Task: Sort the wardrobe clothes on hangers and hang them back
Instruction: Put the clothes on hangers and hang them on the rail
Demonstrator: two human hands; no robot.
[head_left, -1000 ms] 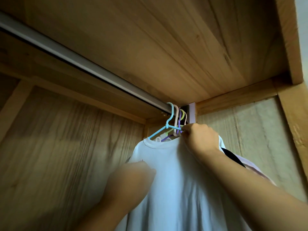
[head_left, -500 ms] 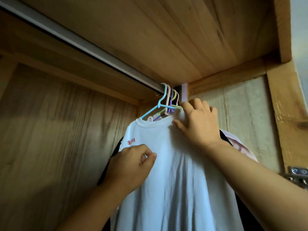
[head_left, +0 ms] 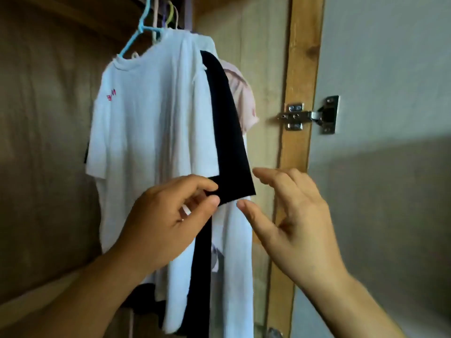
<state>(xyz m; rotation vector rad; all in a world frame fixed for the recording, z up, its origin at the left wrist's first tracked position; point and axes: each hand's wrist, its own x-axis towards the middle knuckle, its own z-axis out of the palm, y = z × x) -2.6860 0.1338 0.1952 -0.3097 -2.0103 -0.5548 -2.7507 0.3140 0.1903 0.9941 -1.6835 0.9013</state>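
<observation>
Our left hand [head_left: 168, 215] pinches the hem of the black sleeve [head_left: 227, 132] between thumb and forefinger, the other fingers curled beneath. Our right hand [head_left: 290, 215] hovers just right of that sleeve, fingers spread and loosely bent, gripping nothing.

The black sleeve hangs just behind the white T-shirt [head_left: 151, 132], which fronts the bunch on a light blue hanger [head_left: 136, 35]. On the white T-shirt's chest we read small pink lettering [head_left: 111, 95], seen askew; only "N" and "E" can be made out. Behind the black sleeve a pale pink garment [head_left: 240, 93] shows, and further hanger hooks crowd together beside the blue one.

Left of the white T-shirt is the wardrobe's wood-grain back panel [head_left: 44, 142]. To its right stands the wooden frame post [head_left: 300, 69], carrying a metal hinge [head_left: 310, 115] that joins the grey door [head_left: 385, 93].
</observation>
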